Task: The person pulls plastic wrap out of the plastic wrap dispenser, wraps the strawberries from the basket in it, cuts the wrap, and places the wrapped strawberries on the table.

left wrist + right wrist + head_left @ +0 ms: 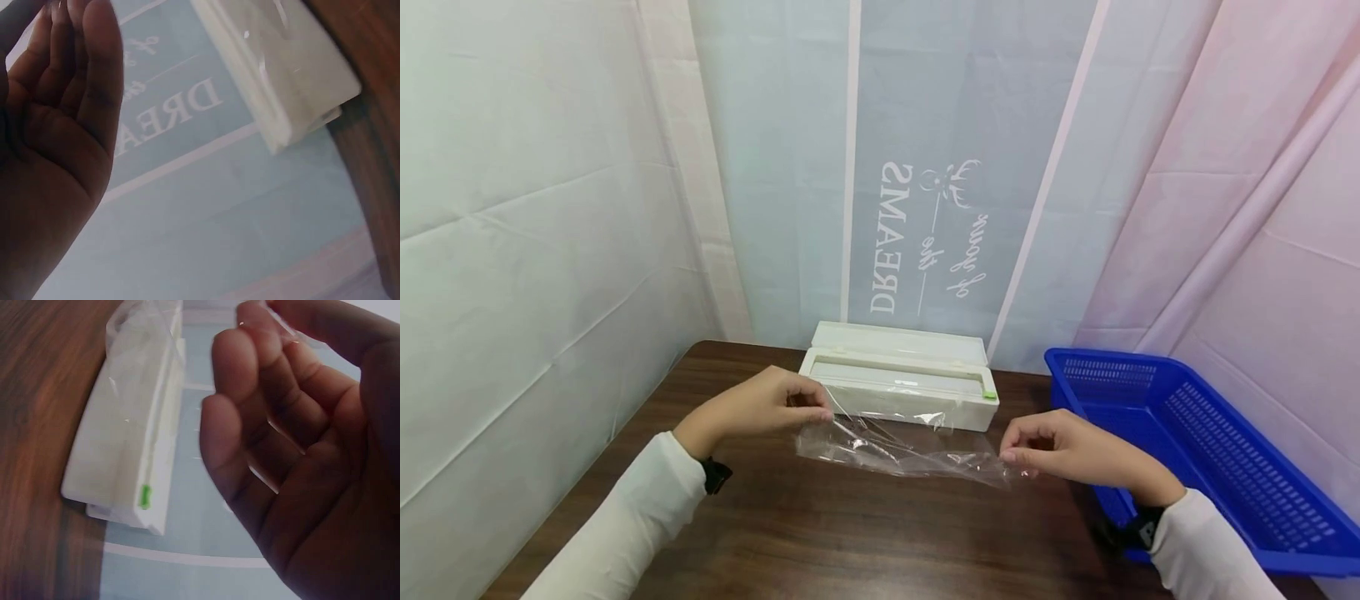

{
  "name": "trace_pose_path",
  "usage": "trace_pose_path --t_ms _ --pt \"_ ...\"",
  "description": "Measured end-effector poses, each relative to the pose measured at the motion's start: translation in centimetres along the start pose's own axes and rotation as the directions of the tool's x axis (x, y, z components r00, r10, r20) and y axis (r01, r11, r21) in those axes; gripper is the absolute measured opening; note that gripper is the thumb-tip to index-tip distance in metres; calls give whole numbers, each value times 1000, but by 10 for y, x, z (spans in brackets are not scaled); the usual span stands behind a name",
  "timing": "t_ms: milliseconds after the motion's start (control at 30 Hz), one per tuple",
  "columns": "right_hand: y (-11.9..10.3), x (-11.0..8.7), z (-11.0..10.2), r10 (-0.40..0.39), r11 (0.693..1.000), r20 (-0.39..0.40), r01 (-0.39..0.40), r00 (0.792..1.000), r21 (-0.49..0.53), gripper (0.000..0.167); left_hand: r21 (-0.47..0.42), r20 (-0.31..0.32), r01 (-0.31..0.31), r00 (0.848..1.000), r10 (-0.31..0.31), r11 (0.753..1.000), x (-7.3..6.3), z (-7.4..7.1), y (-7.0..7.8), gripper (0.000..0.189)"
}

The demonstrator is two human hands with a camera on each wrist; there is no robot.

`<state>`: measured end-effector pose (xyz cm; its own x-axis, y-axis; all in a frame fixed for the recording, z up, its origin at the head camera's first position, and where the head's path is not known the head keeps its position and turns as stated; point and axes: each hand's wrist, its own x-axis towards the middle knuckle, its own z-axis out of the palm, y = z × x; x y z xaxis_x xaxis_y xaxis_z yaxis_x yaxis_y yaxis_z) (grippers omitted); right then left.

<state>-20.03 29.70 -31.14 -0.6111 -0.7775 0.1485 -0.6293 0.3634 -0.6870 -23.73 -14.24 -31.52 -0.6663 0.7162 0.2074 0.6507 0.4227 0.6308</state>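
A sheet of clear plastic wrap [895, 450] hangs crumpled between both hands, in front of a white cling film dispenser box [917, 408]. At its left end my left hand [767, 404] pinches the film between thumb and fingers. My right hand [1067, 450] pinches the opposite end. The dispenser's lid [898, 340] stands raised at the back, and a green slide cutter [989, 396] sits at its right front edge. In the right wrist view, film passes in front of the box [112, 437], and the right fingers [234, 365] bend toward the thumb.
A blue plastic basket [1187, 442] with perforated sides stands on the right, close to my right forearm. The dark brown wooden table [850, 542] carries everything. Behind it hangs a pale curtain [775, 167] with printed lettering, and fabric also encloses the left and right sides.
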Motion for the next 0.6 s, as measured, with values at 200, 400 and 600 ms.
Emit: trace_pose_path --t_ms 200,400,600 --pt "11 -1 13 8 998 42 -5 999 -65 6 -18 100 69 993 -66 997 -5 19 -12 14" --pt "16 -2 22 15 997 55 -10 998 -78 5 1 141 84 986 -84 996 -5 33 -18 11" --pt "24 -2 30 39 995 74 -32 996 -94 6 -23 202 105 975 -98 994 -7 42 -24 12"
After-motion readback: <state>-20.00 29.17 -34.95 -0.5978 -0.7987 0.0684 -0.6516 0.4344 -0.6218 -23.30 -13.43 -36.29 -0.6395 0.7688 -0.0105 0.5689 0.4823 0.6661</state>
